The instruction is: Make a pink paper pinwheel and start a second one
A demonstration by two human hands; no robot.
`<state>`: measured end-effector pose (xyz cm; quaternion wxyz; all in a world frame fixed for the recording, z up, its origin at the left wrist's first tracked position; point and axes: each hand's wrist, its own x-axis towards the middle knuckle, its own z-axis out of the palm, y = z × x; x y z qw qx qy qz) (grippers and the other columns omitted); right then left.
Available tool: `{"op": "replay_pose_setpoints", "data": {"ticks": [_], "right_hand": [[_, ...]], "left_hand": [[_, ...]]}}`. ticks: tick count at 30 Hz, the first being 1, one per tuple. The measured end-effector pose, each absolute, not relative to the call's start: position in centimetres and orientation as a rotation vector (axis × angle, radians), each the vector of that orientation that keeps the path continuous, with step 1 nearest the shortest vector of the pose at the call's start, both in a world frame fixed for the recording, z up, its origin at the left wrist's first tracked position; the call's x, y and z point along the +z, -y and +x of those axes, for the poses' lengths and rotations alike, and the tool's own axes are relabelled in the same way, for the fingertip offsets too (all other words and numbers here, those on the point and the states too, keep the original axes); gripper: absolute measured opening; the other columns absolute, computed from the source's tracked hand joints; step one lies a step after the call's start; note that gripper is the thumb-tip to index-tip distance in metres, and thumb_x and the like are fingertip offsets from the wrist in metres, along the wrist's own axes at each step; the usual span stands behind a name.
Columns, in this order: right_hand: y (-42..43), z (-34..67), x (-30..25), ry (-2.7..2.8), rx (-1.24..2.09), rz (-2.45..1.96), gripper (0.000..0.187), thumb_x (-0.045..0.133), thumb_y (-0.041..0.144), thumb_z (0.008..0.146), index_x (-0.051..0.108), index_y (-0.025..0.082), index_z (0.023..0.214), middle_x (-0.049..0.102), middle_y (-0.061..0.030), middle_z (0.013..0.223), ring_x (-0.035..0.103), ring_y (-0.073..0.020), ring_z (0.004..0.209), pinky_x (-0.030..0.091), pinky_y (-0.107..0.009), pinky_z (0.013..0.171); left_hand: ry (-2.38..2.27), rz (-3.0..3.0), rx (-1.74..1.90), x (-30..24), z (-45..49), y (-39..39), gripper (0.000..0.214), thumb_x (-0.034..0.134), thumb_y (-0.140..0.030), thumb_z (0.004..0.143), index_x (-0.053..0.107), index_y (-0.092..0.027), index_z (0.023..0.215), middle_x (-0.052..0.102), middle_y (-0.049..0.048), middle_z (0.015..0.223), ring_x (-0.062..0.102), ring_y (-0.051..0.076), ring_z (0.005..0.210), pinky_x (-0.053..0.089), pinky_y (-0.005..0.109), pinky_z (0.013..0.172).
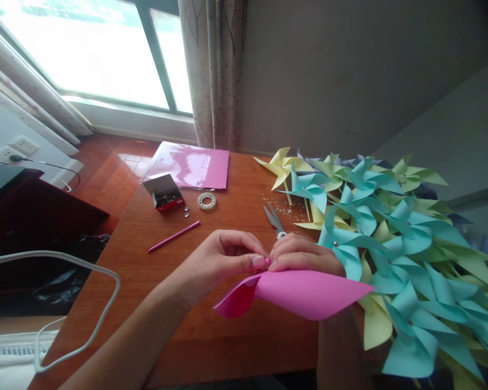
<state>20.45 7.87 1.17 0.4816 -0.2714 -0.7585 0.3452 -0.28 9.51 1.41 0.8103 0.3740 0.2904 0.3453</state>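
The fingers [257, 261] of the left hand [223, 257] are pinched together, thumb against forefinger, on a small pink tip at the centre of a pink paper pinwheel [305, 295]. The right hand [305, 253] meets them from the other side, its fingers [282, 264] curled down and closed on the same spot, so that the tips of both hands touch. The pinwheel is held just above the near edge of the wooden counter [154, 281]. Its folded blades spread out below the hands and cover the right wrist.

Just behind the right hand lies a pair of scissors [275, 219], blades pointing away, with small metal bits [282, 205] scattered beside it. To the right, touching the right hand's side of the counter, is a big heap of finished pinwheels [398, 244] in turquoise, yellow, pale green and lilac.

Left of the hands a pink straw [174, 236] lies at a slant. Beyond it are a roll of clear tape [206, 201] and an open small box of pins [165, 193], with two loose pins [186, 211] beside it. Sheets of pink paper [191, 165] lie at the far edge.

A white cable [87, 314] loops past the counter's left corner. A curtain [211, 70] hangs by the window [85, 49].
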Motion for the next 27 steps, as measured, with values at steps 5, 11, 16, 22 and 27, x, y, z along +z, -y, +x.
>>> {"op": "replay_pose_setpoints", "data": {"ticks": [5,11,16,22,27], "right_hand": [[-7.77,20.34,1.07,1.837,0.829,-0.682,0.013,0.065,0.027,0.095,0.077,0.025,0.098,0.072,-0.0048,0.084,0.068,-0.0198,0.078,0.059,-0.035,0.075],[-7.91,20.64,1.05,1.887,0.817,-0.647,0.016,0.066,0.022,0.093,0.075,0.026,0.105,0.073,-0.0048,0.088,0.069,-0.0207,0.082,0.059,-0.036,0.077],[-8.06,20.77,1.18,1.93,0.795,-0.61,0.02,0.065,0.017,0.093,0.074,0.024,0.11,0.073,-0.0057,0.091,0.069,-0.0209,0.085,0.059,-0.037,0.08],[-8.08,20.68,1.27,1.942,0.781,-0.626,0.023,0.066,0.012,0.091,0.074,0.023,0.109,0.072,-0.0059,0.093,0.069,-0.0213,0.085,0.058,-0.036,0.079],[-8.11,20.56,1.38,1.965,0.753,-0.626,0.022,0.067,0.012,0.09,0.075,0.024,0.107,0.073,-0.0049,0.091,0.069,-0.0206,0.084,0.058,-0.035,0.078]], "left_hand": [[-0.623,0.79,0.736,1.57,-0.28,-9.46,0.008,0.084,-0.021,0.073,0.08,-0.015,0.076,0.069,0.0056,0.077,0.061,0.014,0.072,0.047,0.023,0.067],[-0.641,0.777,0.743,1.64,-0.36,-9.32,0.009,0.085,-0.022,0.072,0.08,-0.015,0.076,0.069,0.0055,0.078,0.061,0.015,0.073,0.046,0.024,0.067],[-0.623,0.781,0.745,1.59,-0.44,-9.34,0.006,0.083,-0.02,0.074,0.079,-0.015,0.076,0.068,0.0048,0.077,0.06,0.014,0.072,0.045,0.024,0.067],[-0.615,0.795,0.755,1.64,-0.54,-9.34,0.005,0.082,-0.019,0.075,0.079,-0.014,0.075,0.067,0.0042,0.077,0.059,0.013,0.071,0.044,0.023,0.065],[-0.589,0.812,0.75,1.64,-0.61,-9.43,0.004,0.08,-0.017,0.077,0.078,-0.014,0.076,0.067,0.0034,0.077,0.059,0.013,0.071,0.044,0.023,0.064]]}}
